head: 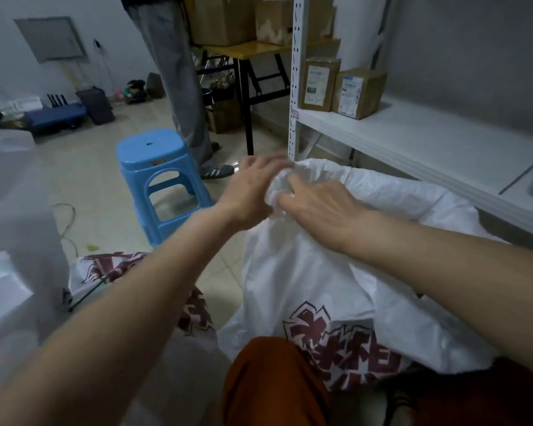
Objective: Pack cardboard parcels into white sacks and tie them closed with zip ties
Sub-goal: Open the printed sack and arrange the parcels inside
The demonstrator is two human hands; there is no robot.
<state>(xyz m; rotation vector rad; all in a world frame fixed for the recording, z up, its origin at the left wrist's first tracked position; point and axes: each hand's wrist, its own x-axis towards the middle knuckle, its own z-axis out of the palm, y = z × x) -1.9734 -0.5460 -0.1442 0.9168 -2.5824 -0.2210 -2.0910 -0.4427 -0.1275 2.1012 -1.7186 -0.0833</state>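
Both hands, left hand [249, 192] and right hand [317, 204], grip bunched sack mouth [279, 187] at frame centre; shelf edge [413, 161] close right, blue stool [160, 176] left.

tiled floor [99, 192], blue stool [157, 167], white shelving [413, 139]

Crinkled, matt woven-plastic white sack [314, 272] printed with dull maroon characters; bunched neck gripped by bare left hand [250, 192] and right hand [320, 204]. Glossy moulded plastic for the blue stool [157, 167], smooth pale floor tiles [99, 186] with a slight sheen, white painted metal for the shelf [413, 139] and its perforated upright. Matt brown cardboard parcels [342, 87] with paper labels, rust-orange cloth trousers [274, 382].
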